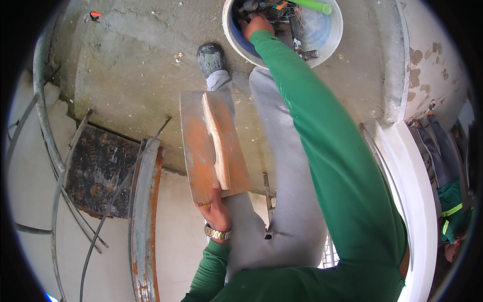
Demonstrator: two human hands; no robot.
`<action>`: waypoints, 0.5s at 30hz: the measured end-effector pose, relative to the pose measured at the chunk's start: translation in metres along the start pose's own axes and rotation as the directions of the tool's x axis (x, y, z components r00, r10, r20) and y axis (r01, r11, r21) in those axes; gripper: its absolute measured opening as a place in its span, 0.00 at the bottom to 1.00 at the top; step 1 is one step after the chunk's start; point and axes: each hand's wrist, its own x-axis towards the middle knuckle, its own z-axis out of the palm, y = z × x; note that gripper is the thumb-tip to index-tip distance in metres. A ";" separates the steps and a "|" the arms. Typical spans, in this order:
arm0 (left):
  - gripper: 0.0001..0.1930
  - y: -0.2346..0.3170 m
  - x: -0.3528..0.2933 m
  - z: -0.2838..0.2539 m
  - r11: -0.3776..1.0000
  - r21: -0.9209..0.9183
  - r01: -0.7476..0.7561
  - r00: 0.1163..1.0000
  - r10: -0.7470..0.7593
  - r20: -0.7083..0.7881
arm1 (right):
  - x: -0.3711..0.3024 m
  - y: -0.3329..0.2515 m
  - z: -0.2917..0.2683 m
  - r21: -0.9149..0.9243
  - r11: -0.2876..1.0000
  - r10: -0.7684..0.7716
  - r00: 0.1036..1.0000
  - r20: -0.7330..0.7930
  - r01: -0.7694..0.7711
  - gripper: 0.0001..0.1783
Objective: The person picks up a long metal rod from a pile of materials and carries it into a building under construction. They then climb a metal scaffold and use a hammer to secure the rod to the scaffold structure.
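Note:
My left hand, with a metal watch at the wrist, grips the near end of a plastering float. The float is a flat rectangular board smeared orange and grey, with a pale wooden handle facing up; it lies over my left leg. My right hand reaches inside a white bucket at the top, among jumbled tools. Its fingers are partly hidden, so what they touch is unclear. Beside it lie a dark hammer-like tool, tangled wire and a bright green tube.
Bent metal bars and a dark stained board stand at the left, next to a rusty metal beam. A white curved edge runs along the right. Beyond it is another person. A small orange-red object lies on the concrete floor.

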 end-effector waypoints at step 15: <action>0.07 0.005 0.006 0.001 0.996 -0.075 0.051 0.993 -0.058 -0.098 | 0.010 0.050 -0.050 -0.244 0.907 -0.288 0.929 0.232 0.342 0.24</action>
